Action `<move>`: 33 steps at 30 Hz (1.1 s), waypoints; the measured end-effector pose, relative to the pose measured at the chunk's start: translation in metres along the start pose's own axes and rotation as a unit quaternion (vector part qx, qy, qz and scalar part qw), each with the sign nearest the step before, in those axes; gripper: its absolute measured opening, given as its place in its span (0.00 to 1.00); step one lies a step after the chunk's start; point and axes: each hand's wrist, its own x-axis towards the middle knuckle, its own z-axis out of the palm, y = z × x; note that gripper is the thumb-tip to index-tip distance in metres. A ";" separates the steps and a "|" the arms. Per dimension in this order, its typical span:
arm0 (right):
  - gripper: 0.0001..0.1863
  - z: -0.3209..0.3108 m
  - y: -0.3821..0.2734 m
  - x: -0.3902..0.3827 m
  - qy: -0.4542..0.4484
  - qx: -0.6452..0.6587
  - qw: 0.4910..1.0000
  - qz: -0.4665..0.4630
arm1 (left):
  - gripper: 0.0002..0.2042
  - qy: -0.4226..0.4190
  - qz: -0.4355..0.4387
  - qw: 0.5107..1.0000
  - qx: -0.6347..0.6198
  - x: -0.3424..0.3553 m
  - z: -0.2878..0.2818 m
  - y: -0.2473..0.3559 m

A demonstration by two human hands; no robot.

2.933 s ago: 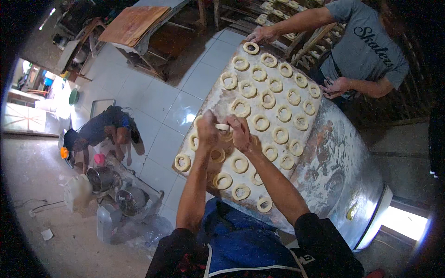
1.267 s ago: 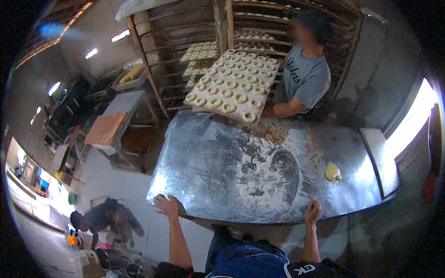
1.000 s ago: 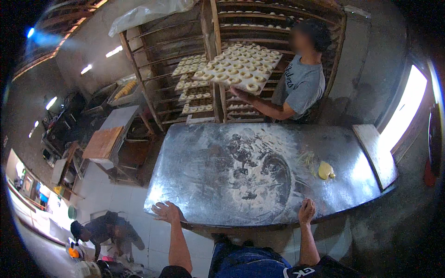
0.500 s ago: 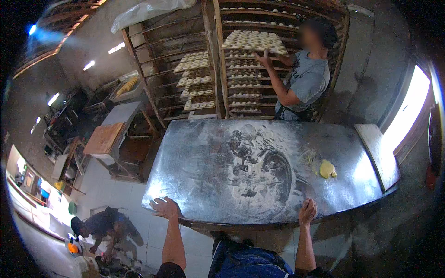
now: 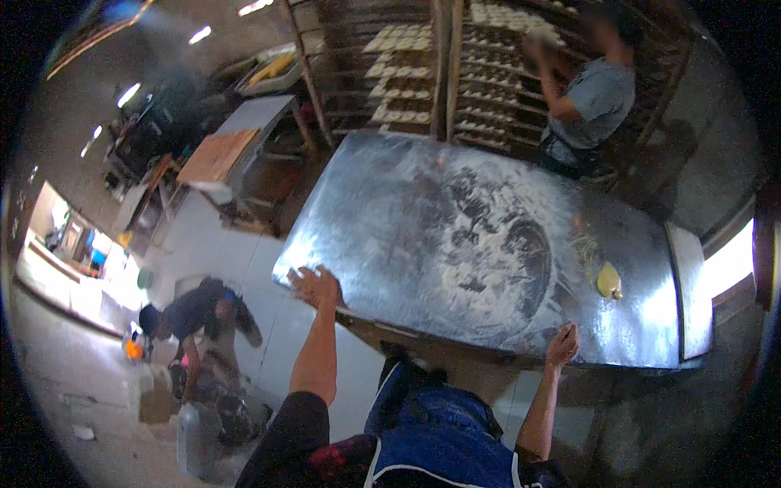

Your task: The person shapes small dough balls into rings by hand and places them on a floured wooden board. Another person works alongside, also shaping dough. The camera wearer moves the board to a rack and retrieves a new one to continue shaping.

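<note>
At the near left corner of the metal-topped table (image 5: 366, 220), my left hand (image 5: 317, 286) rests with its fingers spread and holds nothing. My right hand (image 5: 562, 345) is at the near edge farther right, its fingers curled together; whatever they may hold is hidden. Beyond that hand lies a small pale yellow lump (image 5: 608, 281), with a greasy smear beside it. White flour (image 5: 492, 268) is scattered over the middle of the tabletop, with a dark curved bare mark in it.
Behind the table stands a wooden rack (image 5: 440, 73) with trays of ring-shaped dough (image 5: 403, 69). A person in a grey shirt (image 5: 598, 102) works there. Another person (image 5: 199, 313) bends over containers at left. A side table bears a brown board (image 5: 218, 156).
My view has tilted down and shifted left, so the table appears higher and more to the right. The person at the rack has raised the tray into it. My hands stay at the table edge.
</note>
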 end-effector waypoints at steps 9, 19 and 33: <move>0.17 0.001 0.004 0.003 -0.010 -0.001 1.000 0.009 | 0.30 -0.005 -0.003 0.999 -0.048 -0.012 -0.031 0.012; 0.17 0.004 0.008 0.001 0.012 -0.006 0.999 0.029 | 0.30 0.017 0.017 1.000 0.009 -0.011 -0.022 0.008; 0.15 0.006 0.007 0.004 0.071 -0.034 0.996 -0.042 | 0.28 0.013 -0.006 0.999 -0.034 -0.020 -0.048 0.019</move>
